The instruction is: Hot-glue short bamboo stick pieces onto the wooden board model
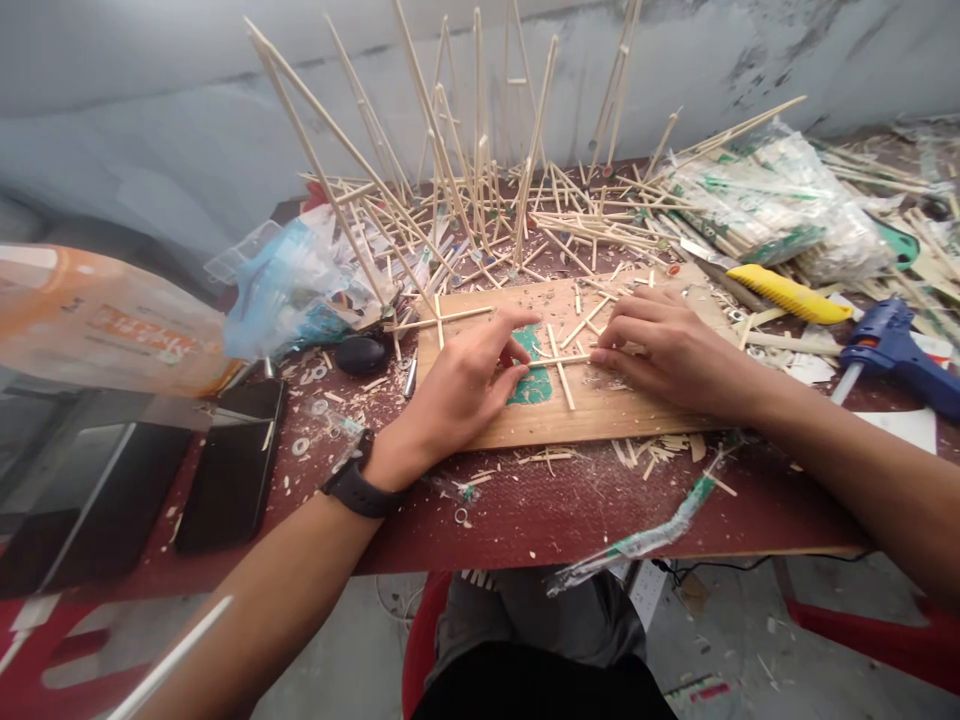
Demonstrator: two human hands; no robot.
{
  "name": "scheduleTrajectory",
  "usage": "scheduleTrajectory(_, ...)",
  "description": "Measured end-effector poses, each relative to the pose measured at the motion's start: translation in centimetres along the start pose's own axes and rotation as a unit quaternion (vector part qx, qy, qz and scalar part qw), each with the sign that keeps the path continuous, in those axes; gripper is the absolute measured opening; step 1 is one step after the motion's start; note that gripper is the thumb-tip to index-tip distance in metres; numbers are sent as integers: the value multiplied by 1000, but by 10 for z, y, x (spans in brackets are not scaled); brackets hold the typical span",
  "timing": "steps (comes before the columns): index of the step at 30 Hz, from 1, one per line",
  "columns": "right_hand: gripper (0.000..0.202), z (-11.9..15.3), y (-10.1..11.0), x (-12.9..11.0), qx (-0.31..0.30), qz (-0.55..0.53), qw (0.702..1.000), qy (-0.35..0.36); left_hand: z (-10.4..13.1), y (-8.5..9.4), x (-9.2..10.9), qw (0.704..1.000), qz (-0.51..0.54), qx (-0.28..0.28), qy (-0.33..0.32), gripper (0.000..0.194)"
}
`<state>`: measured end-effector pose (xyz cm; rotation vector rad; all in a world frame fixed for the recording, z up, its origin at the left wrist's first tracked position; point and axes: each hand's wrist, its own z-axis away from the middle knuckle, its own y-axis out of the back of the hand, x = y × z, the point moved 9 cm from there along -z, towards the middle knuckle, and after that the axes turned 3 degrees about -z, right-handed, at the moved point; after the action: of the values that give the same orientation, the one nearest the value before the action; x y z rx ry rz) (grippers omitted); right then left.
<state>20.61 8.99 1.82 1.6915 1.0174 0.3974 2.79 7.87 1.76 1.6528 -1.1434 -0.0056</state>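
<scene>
Two thin wooden sticks (559, 372) form a cross low over a wooden board (495, 435). My left hand (476, 375) pinches the left end of the crosswise stick between thumb and fingers, its index finger curved above. At the stick's right end, my right hand (660, 345) closes its thumb and fingertips on the tip. Under the cross lies a green patch (534, 392) on the board. Another pair of crossed sticks (439, 319) sits just beyond my left hand. Short stick pieces (585, 322) lie between my hands and the board's far edge.
Tall stick frames (442, 150) stand at the back by the wall. On the right are a yellow utility knife (787, 292), a blue glue gun (896, 350) and bagged sticks (780, 195). A phone (229, 475) and an orange-white bag (112, 320) lie left. Scraps litter the red table (480, 540).
</scene>
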Motion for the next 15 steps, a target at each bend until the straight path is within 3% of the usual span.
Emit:
scheduleTrajectory(9, 25, -1, -1, -2, 14, -11, 1000, -2, -1, 2, 1, 999, -32, 2, -14, 43)
scheduleTrajectory(15, 25, -1, -2, -12, -6, -46, 999, 19, 1, 5, 6, 998, -49, -32, -21, 37)
